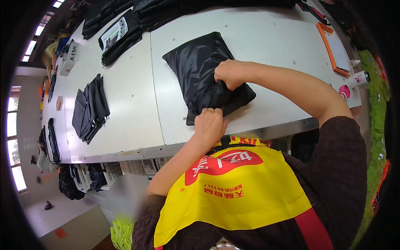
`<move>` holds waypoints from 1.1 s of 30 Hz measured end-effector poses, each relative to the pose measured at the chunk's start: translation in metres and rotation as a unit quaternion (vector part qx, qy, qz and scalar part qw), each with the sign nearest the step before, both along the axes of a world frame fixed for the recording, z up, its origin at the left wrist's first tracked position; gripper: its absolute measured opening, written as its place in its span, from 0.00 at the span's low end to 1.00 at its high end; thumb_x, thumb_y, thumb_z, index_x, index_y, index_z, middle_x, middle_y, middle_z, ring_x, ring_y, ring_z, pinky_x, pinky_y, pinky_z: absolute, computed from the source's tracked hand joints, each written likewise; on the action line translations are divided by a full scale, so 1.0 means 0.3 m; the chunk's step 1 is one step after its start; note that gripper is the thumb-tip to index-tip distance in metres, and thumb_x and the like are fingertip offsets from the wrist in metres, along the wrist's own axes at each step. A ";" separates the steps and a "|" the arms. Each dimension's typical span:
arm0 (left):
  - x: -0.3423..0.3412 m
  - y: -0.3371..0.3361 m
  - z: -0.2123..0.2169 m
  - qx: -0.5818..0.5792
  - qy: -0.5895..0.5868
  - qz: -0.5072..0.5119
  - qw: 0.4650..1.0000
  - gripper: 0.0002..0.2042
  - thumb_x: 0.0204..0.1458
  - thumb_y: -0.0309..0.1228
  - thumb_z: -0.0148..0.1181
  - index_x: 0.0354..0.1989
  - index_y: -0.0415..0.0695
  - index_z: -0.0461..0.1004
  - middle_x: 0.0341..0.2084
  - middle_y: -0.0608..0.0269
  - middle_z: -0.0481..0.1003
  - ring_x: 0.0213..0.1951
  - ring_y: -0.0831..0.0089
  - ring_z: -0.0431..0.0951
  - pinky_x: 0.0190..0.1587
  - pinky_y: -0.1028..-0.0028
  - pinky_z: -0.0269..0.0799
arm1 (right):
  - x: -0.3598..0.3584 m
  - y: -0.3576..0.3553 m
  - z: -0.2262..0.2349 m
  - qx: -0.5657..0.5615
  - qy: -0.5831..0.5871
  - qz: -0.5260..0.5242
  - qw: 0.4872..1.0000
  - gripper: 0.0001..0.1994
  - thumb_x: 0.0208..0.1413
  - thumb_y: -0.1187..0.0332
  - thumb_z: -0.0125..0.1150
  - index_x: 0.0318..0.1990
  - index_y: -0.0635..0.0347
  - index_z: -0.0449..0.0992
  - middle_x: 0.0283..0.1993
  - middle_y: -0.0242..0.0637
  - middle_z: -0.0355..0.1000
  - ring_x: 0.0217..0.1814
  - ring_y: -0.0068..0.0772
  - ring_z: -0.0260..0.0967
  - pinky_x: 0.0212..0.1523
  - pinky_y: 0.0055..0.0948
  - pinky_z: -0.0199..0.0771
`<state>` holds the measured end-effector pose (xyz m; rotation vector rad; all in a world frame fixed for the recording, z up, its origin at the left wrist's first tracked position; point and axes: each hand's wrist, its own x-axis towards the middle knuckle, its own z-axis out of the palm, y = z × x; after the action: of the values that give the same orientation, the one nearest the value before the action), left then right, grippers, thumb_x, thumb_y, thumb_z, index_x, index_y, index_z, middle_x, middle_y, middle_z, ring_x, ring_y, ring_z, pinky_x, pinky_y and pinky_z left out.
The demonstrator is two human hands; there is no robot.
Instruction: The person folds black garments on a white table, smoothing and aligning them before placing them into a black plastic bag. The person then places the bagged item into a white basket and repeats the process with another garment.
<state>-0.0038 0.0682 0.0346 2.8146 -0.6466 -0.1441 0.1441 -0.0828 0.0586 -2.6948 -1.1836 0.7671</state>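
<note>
A puffy, squarish bundle of shiny black fabric [196,58] lies on the white table in front of me. My right hand [231,74] is closed in a fist on its right side, gripping bunched cloth. At the near edge, my left hand [209,125] is closed too, with its fingers curled over the fabric rim. Creases run through the cloth between both hands. My fingertips are partly hidden, and I cannot tell whether the bundle is a bag or a folded garment.
Flat black fabric pieces [89,110] lie to the left on the white table [129,100]. Stacked black packages [118,37] line the far side. On the right are an orange-edged tray [333,50] and a bottle [358,78]. Another person [51,52] stands at the far left.
</note>
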 end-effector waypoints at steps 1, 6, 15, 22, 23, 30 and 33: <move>0.002 -0.005 0.021 0.005 0.001 0.008 1.000 0.12 0.42 0.37 0.63 0.27 0.40 0.74 0.24 0.54 0.75 0.30 0.61 0.77 0.28 0.65 0.73 | -0.003 0.000 0.006 0.004 0.005 -0.004 1.000 0.23 0.28 0.78 0.63 0.41 0.61 0.78 0.39 0.47 0.75 0.45 0.46 0.72 0.43 0.36 0.74; -0.002 -0.020 0.046 0.002 -0.017 0.019 1.000 0.14 0.43 0.40 0.63 0.27 0.39 0.74 0.24 0.54 0.75 0.29 0.59 0.76 0.27 0.65 0.73 | -0.017 0.046 0.062 -0.007 0.012 0.000 1.000 0.17 0.29 0.79 0.57 0.34 0.62 0.78 0.34 0.49 0.75 0.41 0.48 0.73 0.39 0.37 0.74; -0.014 -0.069 -0.022 -0.048 -0.016 0.082 0.995 0.13 0.47 0.39 0.60 0.27 0.39 0.73 0.22 0.54 0.74 0.28 0.58 0.76 0.28 0.64 0.72 | -0.043 0.066 0.016 -0.006 -0.018 -0.038 0.999 0.11 0.35 0.78 0.58 0.31 0.63 0.78 0.37 0.49 0.74 0.42 0.47 0.73 0.40 0.37 0.74; -0.022 -0.057 -0.053 -0.030 -0.041 0.080 0.995 0.10 0.48 0.35 0.58 0.27 0.40 0.73 0.24 0.54 0.75 0.28 0.59 0.76 0.29 0.64 0.72 | -0.092 0.113 0.011 0.010 -0.009 -0.118 0.993 0.11 0.35 0.78 0.59 0.32 0.63 0.79 0.37 0.49 0.75 0.43 0.47 0.73 0.41 0.35 0.74; -0.018 -0.056 -0.055 -0.035 -0.042 0.081 0.995 0.10 0.47 0.35 0.59 0.27 0.40 0.73 0.24 0.55 0.75 0.29 0.59 0.75 0.29 0.64 0.72 | -0.094 0.120 0.015 0.007 -0.006 -0.117 0.993 0.11 0.36 0.78 0.59 0.32 0.64 0.79 0.37 0.50 0.74 0.43 0.47 0.73 0.41 0.36 0.74; 0.012 -0.074 -0.097 -0.221 -0.130 0.038 0.966 0.05 0.46 0.30 0.60 0.26 0.44 0.73 0.24 0.57 0.74 0.28 0.60 0.75 0.29 0.65 0.71 | -0.134 0.150 -0.027 0.038 0.004 -0.110 0.993 0.15 0.34 0.77 0.56 0.36 0.66 0.76 0.38 0.55 0.73 0.43 0.53 0.71 0.43 0.39 0.72; -0.030 -0.034 -0.136 -0.204 -0.125 0.013 0.971 0.04 0.46 0.31 0.60 0.26 0.46 0.75 0.23 0.60 0.74 0.27 0.63 0.75 0.27 0.67 0.70 | -0.166 0.093 -0.060 0.105 0.121 -0.089 0.983 0.28 0.37 0.72 0.58 0.53 0.64 0.68 0.47 0.58 0.70 0.50 0.53 0.68 0.48 0.37 0.70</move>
<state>-0.0128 0.0581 -0.0062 2.4565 -0.6105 0.3196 0.0944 -0.0548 0.0404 -2.4136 -0.9007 0.8583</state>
